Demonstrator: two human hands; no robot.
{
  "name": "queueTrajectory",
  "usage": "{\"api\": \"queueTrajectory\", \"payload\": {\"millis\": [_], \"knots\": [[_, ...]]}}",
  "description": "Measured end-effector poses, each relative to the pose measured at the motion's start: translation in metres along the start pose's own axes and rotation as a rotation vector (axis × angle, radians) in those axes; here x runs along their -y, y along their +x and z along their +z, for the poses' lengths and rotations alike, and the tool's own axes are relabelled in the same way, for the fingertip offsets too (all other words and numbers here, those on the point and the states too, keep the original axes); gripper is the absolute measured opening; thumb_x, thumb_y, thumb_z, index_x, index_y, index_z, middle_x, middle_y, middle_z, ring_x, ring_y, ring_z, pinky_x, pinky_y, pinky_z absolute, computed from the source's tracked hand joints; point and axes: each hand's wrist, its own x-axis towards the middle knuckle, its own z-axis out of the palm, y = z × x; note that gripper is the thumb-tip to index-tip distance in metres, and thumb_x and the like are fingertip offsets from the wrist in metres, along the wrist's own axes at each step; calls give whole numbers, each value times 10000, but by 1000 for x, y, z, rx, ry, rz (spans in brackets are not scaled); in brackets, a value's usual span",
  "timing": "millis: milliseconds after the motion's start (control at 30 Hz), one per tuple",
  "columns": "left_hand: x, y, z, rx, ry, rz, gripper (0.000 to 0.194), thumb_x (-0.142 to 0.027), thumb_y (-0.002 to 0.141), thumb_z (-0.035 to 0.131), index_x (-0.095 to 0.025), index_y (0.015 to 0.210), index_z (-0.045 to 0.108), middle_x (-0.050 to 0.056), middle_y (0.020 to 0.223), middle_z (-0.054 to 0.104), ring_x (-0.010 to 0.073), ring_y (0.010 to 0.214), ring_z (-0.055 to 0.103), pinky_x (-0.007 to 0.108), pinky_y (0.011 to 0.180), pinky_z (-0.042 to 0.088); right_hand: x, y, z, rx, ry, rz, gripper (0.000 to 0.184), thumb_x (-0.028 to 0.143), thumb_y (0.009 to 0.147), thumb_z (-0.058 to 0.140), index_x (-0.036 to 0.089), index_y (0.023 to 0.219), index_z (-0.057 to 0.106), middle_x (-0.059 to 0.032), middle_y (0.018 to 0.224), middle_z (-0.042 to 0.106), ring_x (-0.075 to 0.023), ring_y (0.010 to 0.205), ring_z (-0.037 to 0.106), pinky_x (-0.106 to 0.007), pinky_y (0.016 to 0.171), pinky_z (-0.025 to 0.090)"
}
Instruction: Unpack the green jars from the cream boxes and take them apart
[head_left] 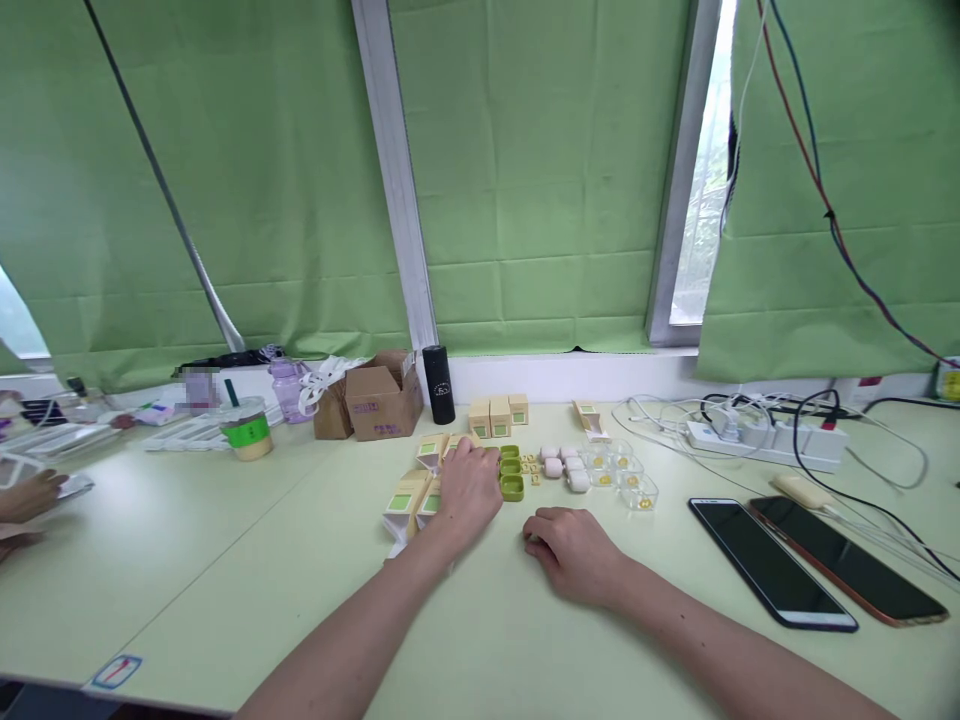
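Left grip: the left hand [471, 485] lay over the cartons [407, 495], fingertips hidden beneath it; whether it pinched one or only pressed could not be told.
Right grip: the right hand [574, 555] was loosely curled, nothing visible in it, though its palm was out of sight.
Carton risk: the cartons lay close together, some partly under the left hand, so a sideways drag could have creased a flap or shoved a neighbour.
Green tub risk: the green tubs [512, 488] stood just beside the left knuckles; a rightward swing of that hand might have knocked them into the yellow bits [535, 480].
Clear cup risk: beyond the right hand, past the white lumps [578, 481], the clear cups [640, 492] held something yellow; a careless forward reach could have tipped one.
Left pose: back of the hand up, wrist low, fingers bent, forearm slanting in from the lower left.
Right pose: down near the table [262, 590] and apart from the goods, fingers folded inward, forearm angled from the lower right.
Farther out: standing boxes [500, 417] behind the left hand; phones [772, 565] to the right.
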Motion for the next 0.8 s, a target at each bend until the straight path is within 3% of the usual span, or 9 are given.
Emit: {"api": "queueTrajectory", "payload": {"millis": [333, 633, 800], "knots": [[21, 23, 0, -15, -7, -29, 263, -216, 953, 523, -185, 1152, 692, 121, 951, 753, 341, 1034, 553, 443, 861, 398, -1, -3, -6, 28, 10, -22, 113, 189, 952, 514, 210, 927, 623, -33, 918, 704, -167, 794, 621, -283, 629, 268], [36, 94, 20, 85, 76, 20, 350, -244, 932, 504, -145, 1255, 592, 184, 1052, 710, 372, 1152, 471, 490, 954, 348, -3, -4, -8, 41, 8, -28, 98, 191, 954, 518, 204, 936, 613, -41, 928, 700, -172, 803, 620, -286, 629, 263], [31, 132, 39, 146, 103, 15, 391, -297, 905, 526, -163, 1267, 589, 196, 1234, 647, 376, 1217, 422, 518, 1021, 319, -3, -4, -11, 52, 2, -37, 99, 189, 961, 516, 200, 957, 614, -46, 945, 699, -173, 813, 623, -288, 639, 276]]}}
